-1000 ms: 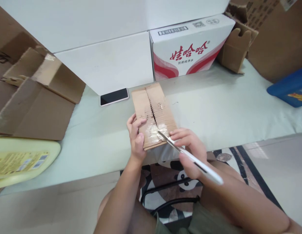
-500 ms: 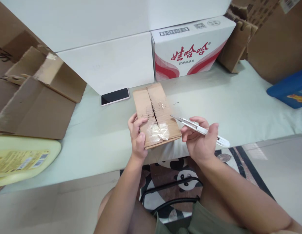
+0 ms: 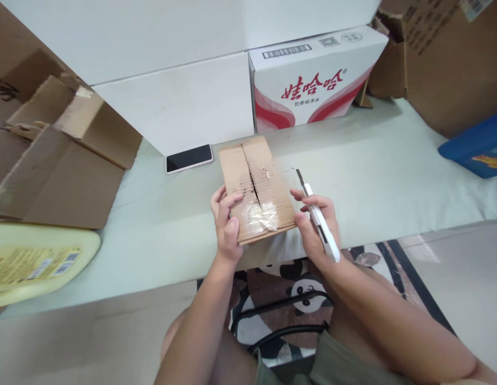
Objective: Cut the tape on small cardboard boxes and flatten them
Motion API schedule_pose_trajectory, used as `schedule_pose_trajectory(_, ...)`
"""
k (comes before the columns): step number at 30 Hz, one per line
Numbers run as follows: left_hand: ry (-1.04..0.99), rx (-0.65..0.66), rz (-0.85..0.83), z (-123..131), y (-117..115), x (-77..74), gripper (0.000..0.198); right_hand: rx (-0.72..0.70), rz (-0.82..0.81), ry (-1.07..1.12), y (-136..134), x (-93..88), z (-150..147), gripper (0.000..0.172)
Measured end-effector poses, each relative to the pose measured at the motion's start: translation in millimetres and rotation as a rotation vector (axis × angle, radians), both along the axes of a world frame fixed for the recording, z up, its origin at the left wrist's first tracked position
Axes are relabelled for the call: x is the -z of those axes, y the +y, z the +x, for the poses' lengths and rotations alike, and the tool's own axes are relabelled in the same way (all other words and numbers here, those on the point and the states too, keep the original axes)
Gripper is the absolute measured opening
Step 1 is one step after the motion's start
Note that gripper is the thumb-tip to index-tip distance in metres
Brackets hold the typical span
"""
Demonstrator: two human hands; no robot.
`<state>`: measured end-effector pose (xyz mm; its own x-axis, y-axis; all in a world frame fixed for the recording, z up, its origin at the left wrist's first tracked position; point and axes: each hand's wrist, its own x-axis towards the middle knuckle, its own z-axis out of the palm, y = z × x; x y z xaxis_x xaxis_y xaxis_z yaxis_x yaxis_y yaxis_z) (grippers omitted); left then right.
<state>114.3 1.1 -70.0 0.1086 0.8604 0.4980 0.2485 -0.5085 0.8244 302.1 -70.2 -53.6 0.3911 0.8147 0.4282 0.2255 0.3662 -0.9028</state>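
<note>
A small brown cardboard box [image 3: 256, 187] rests at the table's front edge, with a torn slit along its top seam and clear tape over the near end. My left hand [image 3: 227, 222] grips its left side, thumb near the front corner and fingers along the edge. At the box's right side is my right hand [image 3: 318, 224], fingers closed around a white utility knife [image 3: 320, 224]. The knife's blade is out and points away from me, to the right of the box. My right thumb is close to the box's near right corner; whether it touches is unclear.
A phone [image 3: 189, 159] lies behind the box to the left. White cartons [image 3: 312, 91] line the back of the table [image 3: 163, 224]. Brown cardboard boxes [image 3: 67, 171] and a yellow-green container [image 3: 43, 262] are at left, a blue object [image 3: 476, 144] at right.
My right hand has turned the knife from pointing left at the box to pointing forward, and has come in against the box's right side. The box and my left hand have stayed still.
</note>
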Motion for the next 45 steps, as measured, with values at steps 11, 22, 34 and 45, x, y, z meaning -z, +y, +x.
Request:
schedule_pose_trajectory(11,0.014,-0.008,0.009,1.2,-2.5,-1.8,0.049,-0.132,-0.088,0.094,2.5,7.5,-7.3,0.034)
schedule_pose_trajectory(22,0.006,-0.026,0.044,2.9,-4.9,-0.5,0.047,-0.142,-0.088,0.112,1.0,9.8,-4.1,0.034)
schedule_pose_trajectory(34,0.044,-0.030,0.049,-1.0,-4.0,-0.8,0.050,0.132,0.102,0.134,-6.9,-12.6,-3.8,0.010)
schedule_pose_trajectory(45,0.020,-0.025,0.036,0.9,-4.1,1.7,0.052,-0.113,0.372,-0.360,-22.5,-38.0,-6.6,0.024)
